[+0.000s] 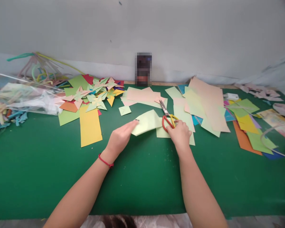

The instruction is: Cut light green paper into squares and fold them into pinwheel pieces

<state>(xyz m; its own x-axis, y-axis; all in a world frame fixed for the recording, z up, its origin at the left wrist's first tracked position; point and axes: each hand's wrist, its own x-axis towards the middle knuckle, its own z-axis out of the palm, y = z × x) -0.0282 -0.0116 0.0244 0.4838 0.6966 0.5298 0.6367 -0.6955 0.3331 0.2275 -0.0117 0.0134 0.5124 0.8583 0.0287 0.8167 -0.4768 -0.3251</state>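
Note:
Pinched by its left edge, a pale green sheet of paper (pixel 146 123) is held a little raised and bent by my left hand (pixel 121 136), which has a red cord at the wrist. My right hand (pixel 180 134) is closed at the handles of a pair of scissors (pixel 166 113), one loop red and one yellow. The blades point away from me and stand slightly apart, over pale sheets. Beneath the handles lies another pale green sheet (pixel 161 133). A small folded green square (pixel 125 110) rests beyond my left hand.
Folded paper pieces (pixel 97 95) are heaped at the back left, near a yellow sheet (pixel 90 128). Plastic wrapping and paper strips (pixel 11 104) spread far left. Pink sheets (pixel 207 104) and coloured papers (pixel 249 126) lie right. A blurred-out upright device (pixel 143 69) leans on the wall.

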